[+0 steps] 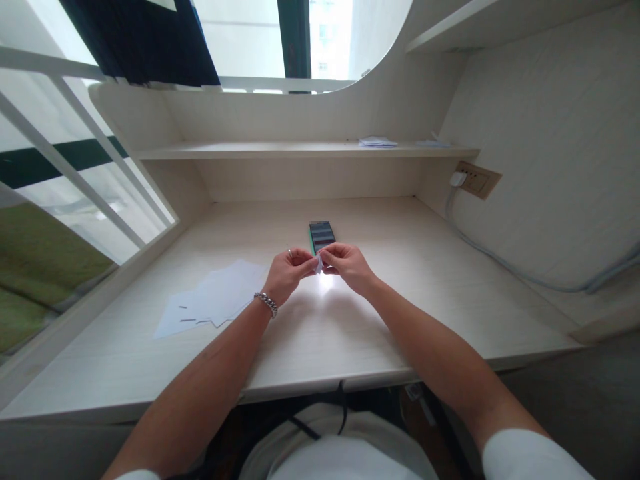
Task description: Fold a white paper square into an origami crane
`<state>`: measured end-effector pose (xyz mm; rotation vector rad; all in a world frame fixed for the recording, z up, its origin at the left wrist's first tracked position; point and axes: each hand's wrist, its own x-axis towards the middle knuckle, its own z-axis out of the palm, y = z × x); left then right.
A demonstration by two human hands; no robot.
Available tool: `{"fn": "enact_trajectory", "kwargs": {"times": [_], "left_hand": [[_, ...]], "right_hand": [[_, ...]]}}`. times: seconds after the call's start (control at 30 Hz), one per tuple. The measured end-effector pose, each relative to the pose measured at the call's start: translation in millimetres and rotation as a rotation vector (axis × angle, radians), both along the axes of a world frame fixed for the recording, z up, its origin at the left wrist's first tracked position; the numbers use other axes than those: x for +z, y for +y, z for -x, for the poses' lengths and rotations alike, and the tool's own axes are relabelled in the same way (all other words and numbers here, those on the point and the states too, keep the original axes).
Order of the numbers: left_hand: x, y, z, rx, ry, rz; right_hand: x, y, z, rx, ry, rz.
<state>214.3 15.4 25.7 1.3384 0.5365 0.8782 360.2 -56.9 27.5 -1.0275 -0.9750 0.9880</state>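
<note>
Both hands meet above the middle of the desk, pinching one small piece of white paper (319, 265) between them. My left hand (290, 270), with a ring and a chain bracelet at the wrist, grips its left side with thumb and fingertips. Its right side is pinched by my right hand (347, 263). The paper looks folded, but its exact shape is too small to make out. Just beyond the fingers a smartphone (321, 233) with a green edge lies on the desk, its near end partly hidden by the hands.
White paper sheets (220, 293) with a few dark marks lie to the left on the desk (450, 300). A shelf (280, 152) at the back bears folded papers (377, 142). On the right wall, a white plug with a grey cable (480, 248) sits in a socket (479, 180).
</note>
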Motion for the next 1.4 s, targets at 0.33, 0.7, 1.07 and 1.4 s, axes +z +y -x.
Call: {"fn": "enact_trajectory", "kwargs": {"times": [0.33, 0.7, 1.07, 1.4], "left_hand": [[3.0, -0.5, 1.7, 0.061, 0.160, -0.135], [0.7, -3.2, 0.4, -0.023, 0.083, 0.001], [4.6, -3.7, 0.7, 0.049, 0.026, 0.074], [-3.2, 0.8, -1.2, 0.193, 0.106, -0.242]], "right_hand": [[-2.3, 1.6, 3.0, -0.025, 0.031, -0.062], [-9.4, 6.6, 2.7, -0.112, -0.245, -0.091], [-5.3, 2.2, 0.8, -0.304, -0.435, -0.114], [1.5, -4.3, 1.3, -0.401, -0.809, -0.117]]}}
